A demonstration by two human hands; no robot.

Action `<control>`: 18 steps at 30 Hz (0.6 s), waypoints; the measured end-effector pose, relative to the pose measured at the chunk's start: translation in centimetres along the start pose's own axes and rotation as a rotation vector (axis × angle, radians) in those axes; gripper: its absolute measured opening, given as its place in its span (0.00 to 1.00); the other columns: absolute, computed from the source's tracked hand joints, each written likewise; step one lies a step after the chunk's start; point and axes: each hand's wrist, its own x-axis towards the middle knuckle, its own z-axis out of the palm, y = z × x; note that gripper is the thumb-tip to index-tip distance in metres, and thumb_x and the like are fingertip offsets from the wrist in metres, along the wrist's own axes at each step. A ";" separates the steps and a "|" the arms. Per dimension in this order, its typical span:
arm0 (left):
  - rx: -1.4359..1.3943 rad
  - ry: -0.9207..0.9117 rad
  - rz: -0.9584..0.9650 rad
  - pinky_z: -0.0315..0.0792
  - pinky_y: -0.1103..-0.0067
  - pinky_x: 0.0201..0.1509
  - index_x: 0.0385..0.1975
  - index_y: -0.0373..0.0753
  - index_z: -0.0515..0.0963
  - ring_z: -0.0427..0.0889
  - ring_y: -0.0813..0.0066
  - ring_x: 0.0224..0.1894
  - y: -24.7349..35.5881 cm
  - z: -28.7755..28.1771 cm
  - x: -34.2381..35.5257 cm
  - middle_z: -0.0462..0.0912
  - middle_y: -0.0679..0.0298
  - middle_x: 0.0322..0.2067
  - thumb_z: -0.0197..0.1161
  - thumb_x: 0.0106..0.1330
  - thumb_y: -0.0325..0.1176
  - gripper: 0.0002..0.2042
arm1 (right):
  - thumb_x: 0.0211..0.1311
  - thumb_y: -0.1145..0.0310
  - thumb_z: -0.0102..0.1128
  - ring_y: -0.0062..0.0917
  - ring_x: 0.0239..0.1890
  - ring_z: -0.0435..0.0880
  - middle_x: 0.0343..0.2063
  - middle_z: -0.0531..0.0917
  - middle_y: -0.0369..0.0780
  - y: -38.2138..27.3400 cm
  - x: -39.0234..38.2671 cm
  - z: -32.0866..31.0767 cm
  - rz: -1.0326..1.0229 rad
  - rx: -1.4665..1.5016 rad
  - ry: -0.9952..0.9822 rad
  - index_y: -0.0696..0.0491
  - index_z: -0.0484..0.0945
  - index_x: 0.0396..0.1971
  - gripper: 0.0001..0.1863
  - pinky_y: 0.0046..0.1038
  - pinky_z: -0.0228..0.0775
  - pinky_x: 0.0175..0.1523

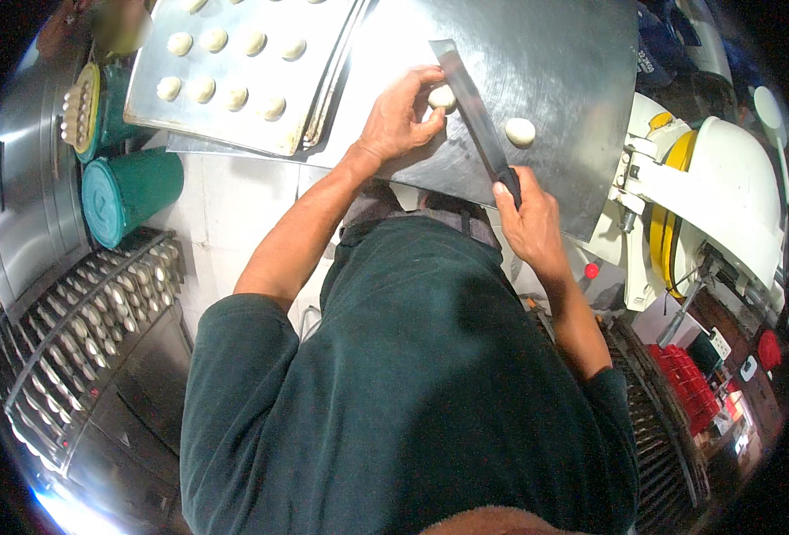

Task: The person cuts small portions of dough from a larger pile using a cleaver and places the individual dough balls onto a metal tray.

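silvery flat metal tray point(225, 67) with rows of pale dough balls point(252, 43) sits leftmost; next, the left hand point(399, 116) half-curls its fingers around a round white dough ball point(442, 99), grip unclear. just right of it, a long steel-bladed, black-handled knife point(475, 111) slants away leftward; past that lies a second white ball point(520, 133), apart from the right hand point(534, 223) clenching the handle.

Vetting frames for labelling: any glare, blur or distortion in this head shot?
Head view: glare whitens the steel table beside the tray; head view, lower left: a burnt-out white flare; head view, upper left: a smeared patch, unreadable; head view, rim: fisheye bending, black corners; head view, centre: knife outline readable.
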 end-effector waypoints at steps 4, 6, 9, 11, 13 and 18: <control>-0.082 -0.090 -0.176 0.80 0.69 0.54 0.50 0.38 0.80 0.87 0.58 0.46 0.8 -0.6 -0.9 0.87 0.54 0.44 0.75 0.58 0.37 0.21 | 0.72 0.62 0.60 0.56 0.35 0.86 0.29 0.83 0.56 -0.4 -1.7 -0.4 0.021 0.025 -0.004 0.57 0.75 0.48 0.14 0.48 0.75 0.40; -0.073 -0.077 -0.207 0.80 0.70 0.52 0.50 0.38 0.81 0.87 0.59 0.45 1.0 -0.7 -1.1 0.87 0.55 0.43 0.75 0.58 0.38 0.21 | 0.72 0.62 0.60 0.57 0.35 0.85 0.29 0.83 0.56 -0.5 -1.9 -0.2 0.027 0.015 -0.020 0.57 0.75 0.48 0.14 0.49 0.75 0.40; -0.015 -0.074 -0.160 0.80 0.70 0.48 0.48 0.38 0.82 0.87 0.62 0.43 1.0 -0.7 -0.9 0.87 0.57 0.40 0.76 0.58 0.39 0.21 | 0.72 0.62 0.59 0.58 0.35 0.84 0.29 0.83 0.57 -0.1 -2.1 0.1 0.037 -0.005 -0.050 0.57 0.75 0.47 0.14 0.50 0.74 0.40; -0.007 -0.071 -0.140 0.79 0.70 0.46 0.47 0.39 0.82 0.87 0.63 0.41 1.0 -0.7 -0.9 0.87 0.58 0.38 0.77 0.57 0.40 0.20 | 0.72 0.62 0.59 0.59 0.35 0.84 0.29 0.83 0.57 0.5 -2.3 0.4 0.042 0.000 -0.039 0.57 0.75 0.47 0.14 0.51 0.73 0.40; 0.008 -0.102 -0.191 0.79 0.70 0.46 0.45 0.39 0.83 0.87 0.64 0.41 0.7 -0.7 -1.0 0.87 0.58 0.38 0.77 0.57 0.40 0.19 | 0.72 0.62 0.58 0.60 0.35 0.84 0.29 0.83 0.58 0.3 -1.6 0.7 0.021 -0.020 -0.049 0.58 0.75 0.47 0.14 0.52 0.73 0.40; 0.022 -0.154 -0.256 0.79 0.71 0.46 0.47 0.40 0.83 0.86 0.63 0.41 0.6 -0.7 -0.6 0.87 0.58 0.39 0.77 0.57 0.39 0.19 | 0.71 0.63 0.58 0.59 0.35 0.84 0.28 0.83 0.58 -1.3 1.7 1.5 0.050 -0.036 -0.073 0.58 0.75 0.46 0.14 0.52 0.72 0.39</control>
